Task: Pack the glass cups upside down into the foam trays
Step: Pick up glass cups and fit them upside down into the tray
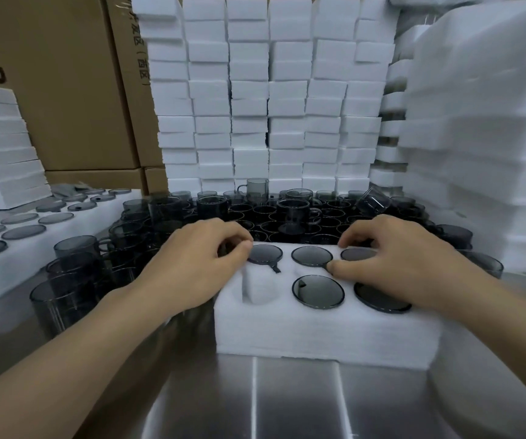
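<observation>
Two bare hands work over a white foam tray [318,331] with six round pockets, which lies on a brushed steel table [287,397]. The left hand [198,261] has its thumb and forefinger curled, pinching the edge of the far-left cup [266,253], a smoky grey glass cup seated upside down with its round base facing up. The right hand [401,261] has its thumb and fingers curled around the far-right cup [358,254], another inverted grey glass cup sunk in its pocket. Between them sits the far-middle cup [311,255]. The near row holds two more inverted cups, the near-middle cup [318,291] and the near-right cup [379,297]. The near-left pocket [258,288] is empty and shows only white foam.

Just behind the tray crowd the loose cups [293,207], dark glass with handles and mostly upright. To the left lies a filled foam tray [2,280]. Stacked foam blocks [271,90] form a wall behind, with brown cardboard boxes [65,90] beside them.

Both hands appear to be settling the back-row cups into place. With five of six pockets filled, the next move likely calls for lifting one loose cup, turning it over and lowering it squarely into the empty pocket.
</observation>
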Demonstrator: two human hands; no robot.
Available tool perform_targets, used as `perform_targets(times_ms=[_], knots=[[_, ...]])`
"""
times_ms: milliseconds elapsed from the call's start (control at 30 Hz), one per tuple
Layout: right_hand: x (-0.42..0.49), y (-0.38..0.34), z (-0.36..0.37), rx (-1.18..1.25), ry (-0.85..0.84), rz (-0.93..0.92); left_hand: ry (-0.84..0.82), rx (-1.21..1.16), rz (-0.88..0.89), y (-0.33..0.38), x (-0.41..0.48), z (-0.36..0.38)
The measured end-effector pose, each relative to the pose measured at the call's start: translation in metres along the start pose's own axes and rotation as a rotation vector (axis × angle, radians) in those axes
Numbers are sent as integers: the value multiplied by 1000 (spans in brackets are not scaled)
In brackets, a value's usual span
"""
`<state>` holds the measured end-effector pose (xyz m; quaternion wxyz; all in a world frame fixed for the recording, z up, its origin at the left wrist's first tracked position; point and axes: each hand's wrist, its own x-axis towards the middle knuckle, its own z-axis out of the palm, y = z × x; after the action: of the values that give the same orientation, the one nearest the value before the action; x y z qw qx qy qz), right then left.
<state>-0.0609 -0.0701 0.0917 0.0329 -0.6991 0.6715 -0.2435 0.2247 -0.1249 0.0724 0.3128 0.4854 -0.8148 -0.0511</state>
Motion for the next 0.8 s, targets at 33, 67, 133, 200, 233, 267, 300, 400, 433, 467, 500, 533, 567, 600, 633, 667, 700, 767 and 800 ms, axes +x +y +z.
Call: perform_targets(times_ms=[33,67,133,200,233,267,300,400,433,467,500,533,567,600,633,667,700,767,800], knots=[[0,2,0,1,12,9,-18,7,6,0,-1,1],[1,4,1,10,24,4,-23,10,9,0,-1,2],[2,6,2,21,48,-43,-16,16,8,-1,0,2],[3,7,6,51,86,-102,-8,25,4,-1,0,1],[4,8,8,88,109,-117,-2,25,2,-1,0,1],[5,9,9,125,129,-121,3,26,0,-1,0,1],[5,10,9,156,140,-119,4,27,2,-1,1,2],[6,11,11,179,147,-112,11,19,18,0,0,2],[6,11,11,167,151,-111,15,15,21,0,0,3],[5,10,11,156,155,-110,16,13,25,0,0,3],[5,9,10,151,160,-109,14,13,28,0,1,3],[5,8,10,149,163,-110,12,13,30,0,1,3],[4,9,11,147,164,-111,11,8,30,-1,1,4],[5,11,12,145,169,-111,17,4,32,-3,0,5],[6,12,13,141,176,-109,24,2,37,-4,0,7],[6,12,14,137,183,-107,30,2,42,-6,1,8],[7,12,14,135,188,-105,31,1,47,-7,1,8],[6,12,14,133,190,-101,23,-3,52,-5,2,7],[6,12,14,130,191,-101,21,-2,56,-4,1,6]])
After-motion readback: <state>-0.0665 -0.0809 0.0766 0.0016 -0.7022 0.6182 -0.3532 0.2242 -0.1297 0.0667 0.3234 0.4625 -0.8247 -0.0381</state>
